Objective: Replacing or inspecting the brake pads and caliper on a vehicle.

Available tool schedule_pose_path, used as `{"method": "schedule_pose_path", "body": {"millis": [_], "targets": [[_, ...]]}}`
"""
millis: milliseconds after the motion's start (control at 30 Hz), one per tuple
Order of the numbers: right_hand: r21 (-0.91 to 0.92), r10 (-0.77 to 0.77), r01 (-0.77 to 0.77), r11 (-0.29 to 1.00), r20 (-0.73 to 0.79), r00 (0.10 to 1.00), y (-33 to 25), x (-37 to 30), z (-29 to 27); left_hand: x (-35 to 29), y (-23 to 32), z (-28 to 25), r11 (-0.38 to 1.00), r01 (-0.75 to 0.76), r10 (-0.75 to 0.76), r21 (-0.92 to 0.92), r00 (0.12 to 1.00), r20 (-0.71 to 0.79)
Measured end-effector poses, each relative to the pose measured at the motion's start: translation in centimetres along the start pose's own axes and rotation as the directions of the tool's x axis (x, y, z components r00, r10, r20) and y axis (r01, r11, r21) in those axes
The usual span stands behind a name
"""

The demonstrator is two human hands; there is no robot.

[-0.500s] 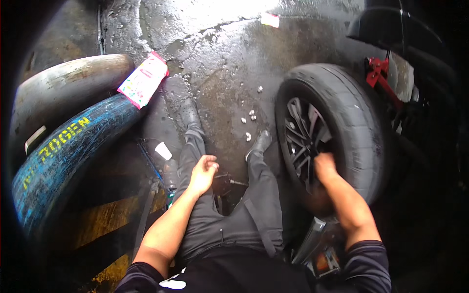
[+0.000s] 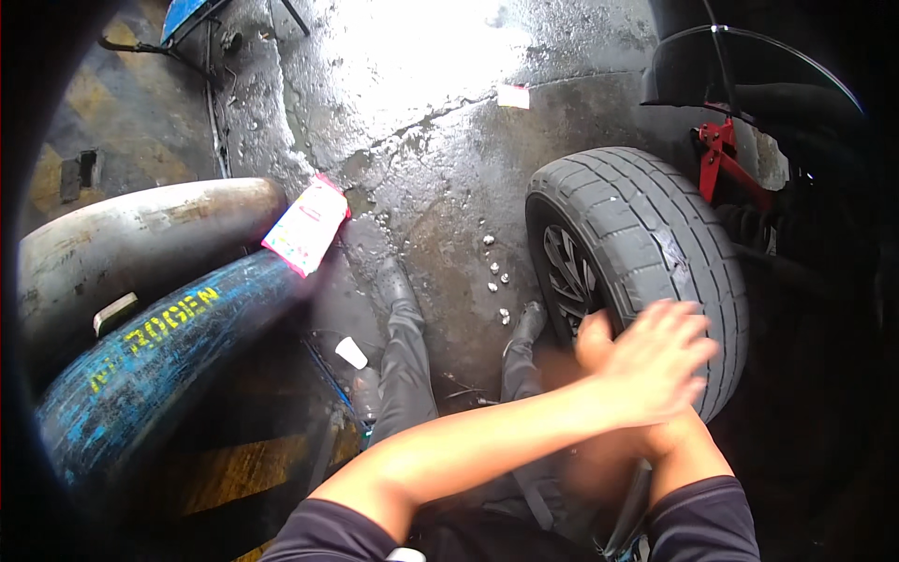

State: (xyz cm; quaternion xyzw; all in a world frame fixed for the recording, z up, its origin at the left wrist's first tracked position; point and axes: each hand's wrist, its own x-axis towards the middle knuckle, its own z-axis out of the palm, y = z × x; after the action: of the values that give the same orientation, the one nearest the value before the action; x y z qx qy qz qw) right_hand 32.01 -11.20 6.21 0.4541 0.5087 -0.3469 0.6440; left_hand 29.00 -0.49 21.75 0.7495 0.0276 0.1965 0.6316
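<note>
Wheel, black treaded tyre on dark spoked alloy rim [image 2: 637, 248], stands on edge right of centre in frame. Rim face points left, tread faces up and right. Tyre's long axis slants upper left to lower right.

Bare left hand [image 2: 655, 370] reaches across from lower left, over the bare right arm [image 2: 688, 459]. Four fingers spread, tips aimed right, laid over the lower tread in view. Most of the wheel is up-frame of those fingers; rim is up and to their left. Can't tell if fingers touch rubber or hover above it, nor if they contact the right arm.

Right hand [image 2: 604, 464] is mostly a blur below the left forearm; can't tell finger state or whether it holds anything. Of the two, left is nearer the tyre in frame.

Small silver metal nuts [image 2: 494, 269] lie loose on wet grey concrete floor [image 2: 421, 169], left of the rim, well apart from the left fingers. Red metal jack [image 2: 717, 159] sits upper right, just beyond the tyre.
</note>
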Motion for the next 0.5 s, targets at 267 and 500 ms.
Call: {"method": "schedule_pose_path", "body": {"millis": [267,500], "targets": [[0.672,0.257,0.690,0.269,-0.741,0.621,-4.4,-13.7,-3.2,4.1,-5.1,0.9,0.899,-0.096,0.007,0.426,0.979,0.205],[0.952,0.980,0.308,-0.007,-0.054,0.190,-3.3,-21.2,15.3,4.3,-7.2,-6.3,0.856,-0.051,-0.069,0.515,0.975,0.212]]}}
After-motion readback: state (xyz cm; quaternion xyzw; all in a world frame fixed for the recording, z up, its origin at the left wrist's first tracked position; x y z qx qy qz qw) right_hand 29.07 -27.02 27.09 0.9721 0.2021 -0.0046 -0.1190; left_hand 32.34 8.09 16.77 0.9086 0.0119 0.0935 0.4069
